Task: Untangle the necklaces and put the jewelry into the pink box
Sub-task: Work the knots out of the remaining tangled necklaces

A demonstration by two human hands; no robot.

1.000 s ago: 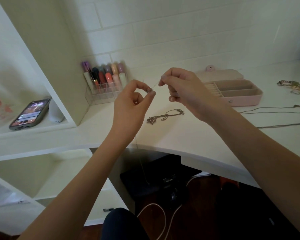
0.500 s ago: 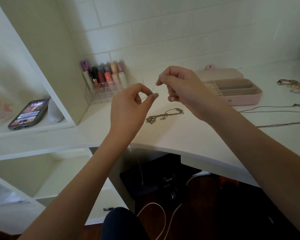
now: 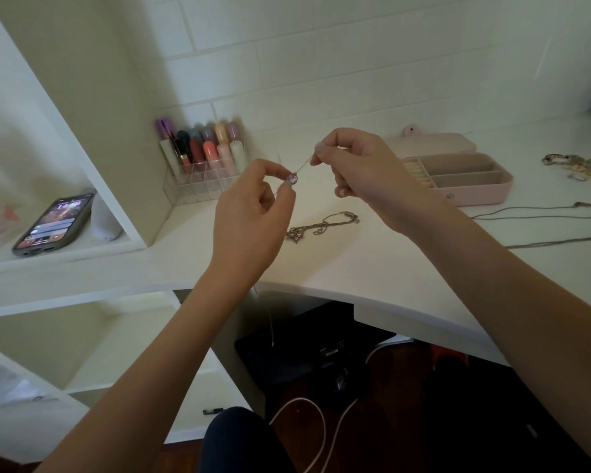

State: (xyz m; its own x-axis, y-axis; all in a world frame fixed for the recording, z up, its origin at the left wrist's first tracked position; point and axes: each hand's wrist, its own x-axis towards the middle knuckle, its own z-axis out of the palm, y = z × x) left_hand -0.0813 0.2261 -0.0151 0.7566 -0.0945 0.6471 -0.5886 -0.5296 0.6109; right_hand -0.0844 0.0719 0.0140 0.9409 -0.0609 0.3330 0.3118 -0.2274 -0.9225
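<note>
Above the white desk, my left hand (image 3: 253,213) pinches a small purple pendant (image 3: 293,179) of a thin necklace. My right hand (image 3: 359,169) pinches the same necklace's chain (image 3: 304,167) just up and right of the pendant, so a short taut stretch runs between the hands. A loose end of the chain hangs below the desk edge (image 3: 272,331). A silver necklace with a flower pendant (image 3: 318,227) lies bunched on the desk under my hands. The pink box (image 3: 458,175) stands open at the right, lid folded back, compartments showing.
Two long thin chains (image 3: 539,213) stretch across the desk at the right, and a tangled pile of jewelry (image 3: 577,165) lies at the far right. A clear organizer of lipsticks (image 3: 202,158) stands by the wall. A phone (image 3: 53,223) rests on the left shelf.
Both hands stayed close together above the desk. My left fingers have shifted so the purple pendant now shows between them, and the hanging chain end has risen slightly.
</note>
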